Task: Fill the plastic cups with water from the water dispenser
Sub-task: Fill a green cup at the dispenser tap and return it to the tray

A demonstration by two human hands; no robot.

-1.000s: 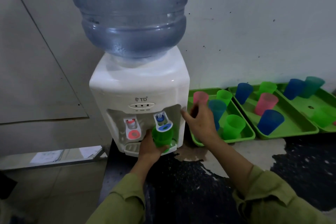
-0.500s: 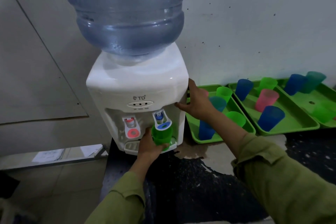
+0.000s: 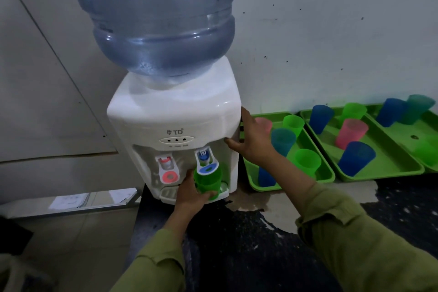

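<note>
A white water dispenser (image 3: pixel 175 111) with a big blue bottle (image 3: pixel 156 16) stands against the wall. My left hand (image 3: pixel 189 193) holds a green cup (image 3: pixel 208 181) pressed up under the blue tap lever (image 3: pixel 205 161). The red tap (image 3: pixel 167 169) sits to its left. My right hand (image 3: pixel 251 140) lies flat against the dispenser's right side, fingers spread, holding nothing. Behind that hand stands a green tray (image 3: pixel 324 176) with pink, teal, blue and green cups.
Two more green trays, one (image 3: pixel 388 163) in the middle and one (image 3: pixel 424 130) at far right, hold several coloured cups. The dark counter (image 3: pixel 248 232) has a worn pale patch near the dispenser. The counter's left edge drops to a tiled floor (image 3: pixel 71 232).
My right hand came away from the cups in the near tray and settled against the dispenser's right side. My left hand stays with the green cup under the blue tap.
</note>
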